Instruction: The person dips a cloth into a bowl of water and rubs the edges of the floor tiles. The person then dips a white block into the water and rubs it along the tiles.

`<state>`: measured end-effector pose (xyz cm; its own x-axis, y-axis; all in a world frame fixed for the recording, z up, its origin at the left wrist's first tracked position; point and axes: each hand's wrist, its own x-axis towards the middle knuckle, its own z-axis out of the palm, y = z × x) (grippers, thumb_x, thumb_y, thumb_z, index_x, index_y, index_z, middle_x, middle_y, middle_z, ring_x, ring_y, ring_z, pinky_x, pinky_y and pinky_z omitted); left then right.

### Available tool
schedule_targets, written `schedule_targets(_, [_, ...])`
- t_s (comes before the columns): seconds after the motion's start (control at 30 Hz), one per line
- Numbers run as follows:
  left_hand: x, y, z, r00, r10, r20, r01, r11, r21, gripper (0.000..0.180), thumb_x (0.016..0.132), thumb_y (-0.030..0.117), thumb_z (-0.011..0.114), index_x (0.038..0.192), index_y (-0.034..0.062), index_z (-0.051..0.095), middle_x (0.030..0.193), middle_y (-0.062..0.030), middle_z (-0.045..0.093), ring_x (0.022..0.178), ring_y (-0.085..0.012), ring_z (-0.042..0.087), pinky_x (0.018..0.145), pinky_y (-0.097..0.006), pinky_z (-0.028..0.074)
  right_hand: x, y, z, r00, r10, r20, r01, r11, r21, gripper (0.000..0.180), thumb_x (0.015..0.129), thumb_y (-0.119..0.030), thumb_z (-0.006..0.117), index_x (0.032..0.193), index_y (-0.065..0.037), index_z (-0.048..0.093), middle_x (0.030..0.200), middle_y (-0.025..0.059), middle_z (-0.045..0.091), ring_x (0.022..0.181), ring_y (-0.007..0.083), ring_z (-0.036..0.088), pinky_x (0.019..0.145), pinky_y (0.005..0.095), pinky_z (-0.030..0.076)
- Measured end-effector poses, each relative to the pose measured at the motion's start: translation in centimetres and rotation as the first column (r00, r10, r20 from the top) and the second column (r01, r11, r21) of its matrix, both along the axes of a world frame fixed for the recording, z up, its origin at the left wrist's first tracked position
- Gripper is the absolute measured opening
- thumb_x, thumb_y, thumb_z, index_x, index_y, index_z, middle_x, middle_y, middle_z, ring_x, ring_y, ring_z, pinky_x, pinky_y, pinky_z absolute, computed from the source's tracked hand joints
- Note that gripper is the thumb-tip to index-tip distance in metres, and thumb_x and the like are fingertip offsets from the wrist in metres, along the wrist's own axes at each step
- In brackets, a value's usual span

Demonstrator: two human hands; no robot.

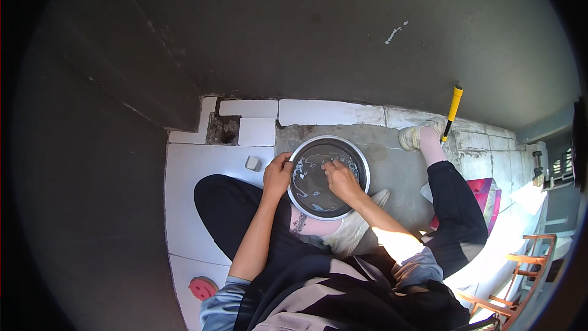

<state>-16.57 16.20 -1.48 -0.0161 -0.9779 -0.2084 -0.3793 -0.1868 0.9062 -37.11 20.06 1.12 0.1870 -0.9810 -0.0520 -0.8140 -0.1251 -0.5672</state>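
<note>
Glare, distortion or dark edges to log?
Head view: sunlight bleaches part of the bare right forearm; head view: fisheye bows the white tile row; head view: corners go black, and pale marks inside the round silver metal basin may be reflections.

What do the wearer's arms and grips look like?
Left grip and right grip: bare hands, no gloves; any rings too small to tell. Forearms bare, no watch or bracelet visible. Left sleeve and right sleeve: blue-grey, wrinkled fabric, ending around the elbows.
</note>
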Motion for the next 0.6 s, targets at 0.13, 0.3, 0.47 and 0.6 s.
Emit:
schedule_targets(0.13, [-0.1,0.1,0.2,1.000,-0.006,0.013,0.006,1.000,-0.013,0.031,0.086,0.012,0.056,0.115,0.0058,0.066,0.097,-0.0152,0.070,0.088,-0.0255,0.068,0.080,-0.034,0.050,0.1,-0.9,1.6,0.999,0.011,0.032,-0.005,0.985,-0.174,0.009,0.087,-0.002,0.057,0.093,0.002,0.061,0.092,0.0215,0.065,0.080,0.0382,0.065,0.070,0.0458,0.053])
schedule_targets(0.3, [-0.2,0.1,0.5,0.999,-0.010,0.035,0.010,1.000,0.000,0.032,0.086,0.010,0.056,0.116,0.0058,0.065,0.096,-0.0134,0.071,0.087,-0.0218,0.068,0.080,-0.032,0.050,-0.2,-1.5,2.6,0.998,-0.009,0.057,0.022,0.974,-0.224,0.015,0.093,-0.014,0.057,0.087,0.000,0.059,0.079,0.0190,0.065,0.072,0.0377,0.064,0.062,0.0447,0.052])
schedule_targets(0.47, [-0.1,0.0,0.2,1.000,-0.003,-0.012,0.003,1.000,-0.023,0.031,0.086,0.013,0.056,0.115,0.0059,0.065,0.101,-0.0161,0.070,0.091,-0.0282,0.068,0.081,-0.037,0.051,-0.3,-1.6,3.5,0.999,-0.042,-0.029,0.036,0.980,-0.193,0.021,0.093,-0.020,0.059,0.084,-0.001,0.058,0.075,0.0174,0.064,0.069,0.0371,0.064,0.059,0.0455,0.051])
schedule_targets(0.6, [-0.1,-0.1,0.1,1.000,-0.004,0.001,0.004,1.000,-0.014,0.032,0.086,0.013,0.056,0.115,0.0056,0.065,0.099,-0.0164,0.070,0.090,-0.0285,0.068,0.080,-0.037,0.051,0.1,-1.2,4.1,0.995,-0.025,-0.100,0.001,0.972,-0.234,0.020,0.090,-0.019,0.062,0.085,0.001,0.058,0.086,0.0183,0.065,0.080,0.0372,0.065,0.067,0.0462,0.052])
